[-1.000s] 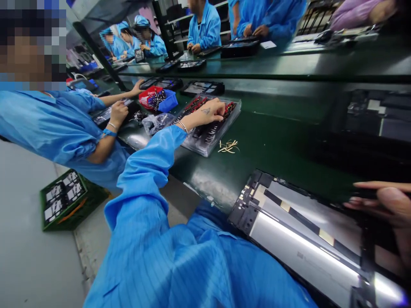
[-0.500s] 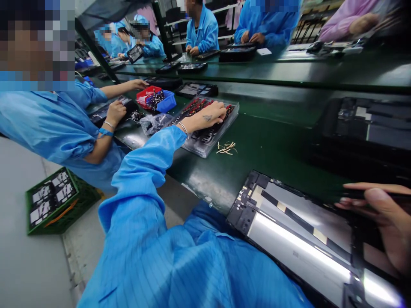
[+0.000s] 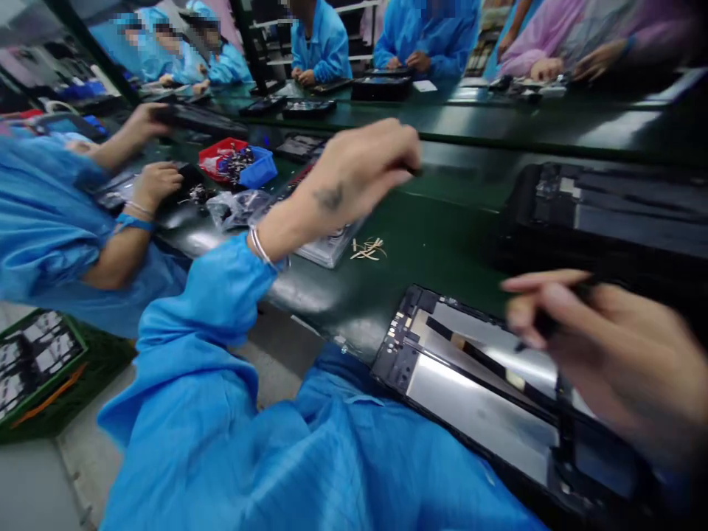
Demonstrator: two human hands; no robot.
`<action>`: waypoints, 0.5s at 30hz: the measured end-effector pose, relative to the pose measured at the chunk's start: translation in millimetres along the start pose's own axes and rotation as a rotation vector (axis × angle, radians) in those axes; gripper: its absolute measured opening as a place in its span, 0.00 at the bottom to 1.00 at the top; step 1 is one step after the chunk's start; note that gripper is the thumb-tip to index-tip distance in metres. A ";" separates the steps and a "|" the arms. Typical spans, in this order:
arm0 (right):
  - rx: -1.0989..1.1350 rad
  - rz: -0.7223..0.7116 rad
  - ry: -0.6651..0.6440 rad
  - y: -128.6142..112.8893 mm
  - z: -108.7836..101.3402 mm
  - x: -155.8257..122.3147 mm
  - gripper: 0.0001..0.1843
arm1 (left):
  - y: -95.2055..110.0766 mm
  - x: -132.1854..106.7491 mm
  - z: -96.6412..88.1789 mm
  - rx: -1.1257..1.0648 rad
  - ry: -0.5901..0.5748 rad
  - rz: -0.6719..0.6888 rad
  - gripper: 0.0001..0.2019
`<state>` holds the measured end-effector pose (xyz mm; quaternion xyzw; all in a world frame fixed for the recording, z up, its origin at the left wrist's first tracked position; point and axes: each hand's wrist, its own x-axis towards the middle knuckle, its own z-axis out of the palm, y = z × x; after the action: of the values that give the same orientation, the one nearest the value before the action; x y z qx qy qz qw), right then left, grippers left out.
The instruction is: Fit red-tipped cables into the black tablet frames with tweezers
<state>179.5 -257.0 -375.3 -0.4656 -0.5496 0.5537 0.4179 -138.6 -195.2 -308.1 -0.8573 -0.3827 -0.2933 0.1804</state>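
Observation:
My left hand (image 3: pixel 354 173) is lifted above the clear parts tray (image 3: pixel 326 249), fingers pinched together; a small dark part seems to stick out at the fingertips, blurred by motion. My right hand (image 3: pixel 602 354) grips a thin dark tool (image 3: pixel 539 328) with its tip over the open tablet back (image 3: pixel 470 383), which lies at the near edge of the green bench (image 3: pixel 442 251). The tablet shows silver plates and a black strip running across them.
Yellow strips (image 3: pixel 369 249) lie beside the tray. Red and blue bins (image 3: pixel 237 164) and a plastic bag (image 3: pixel 235 208) sit further left. A co-worker's hands (image 3: pixel 155 184) work there. Another open device (image 3: pixel 608 206) rests at right. A green crate (image 3: pixel 38 369) stands on the floor.
My left hand has lifted off the parts tray and swung up toward me. My right hand has come in from the right edge over the tablet. The view has shifted left.

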 end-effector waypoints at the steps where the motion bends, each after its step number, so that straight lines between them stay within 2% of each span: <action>1: 0.081 0.094 -0.095 -2.4 12.4 2.2 0.18 | 23.8 1.8 4.1 0.072 0.050 0.169 0.13; 3: 0.257 0.185 -0.215 -2.7 29.8 6.8 0.21 | 61.8 -1.2 18.8 0.220 0.158 0.562 0.15; 4: 0.325 0.209 -0.236 -1.2 33.9 8.4 0.22 | 74.5 -4.7 28.2 0.266 0.214 0.717 0.15; 6: 0.399 0.220 -0.216 4.0 34.4 9.2 0.23 | 88.1 -11.2 46.9 0.282 0.311 0.900 0.12; 8: 0.408 0.212 -0.163 9.9 29.2 7.5 0.20 | 91.8 -14.4 61.1 0.242 0.351 0.940 0.11; 11: 0.368 0.196 -0.122 16.7 22.2 5.5 0.16 | 92.9 -14.0 69.6 0.173 0.292 0.924 0.08; 13: 0.315 0.183 -0.114 18.3 21.0 6.5 0.16 | 94.5 -13.4 69.8 0.083 0.245 0.880 0.07; 15: 0.222 0.134 -0.107 17.4 21.8 8.4 0.17 | 96.2 -13.5 69.3 -0.038 0.236 0.782 0.08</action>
<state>157.2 -254.4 -394.0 -0.4221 -0.4741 0.6617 0.3990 -47.2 -227.4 -377.7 -0.9018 0.0009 -0.3059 0.3052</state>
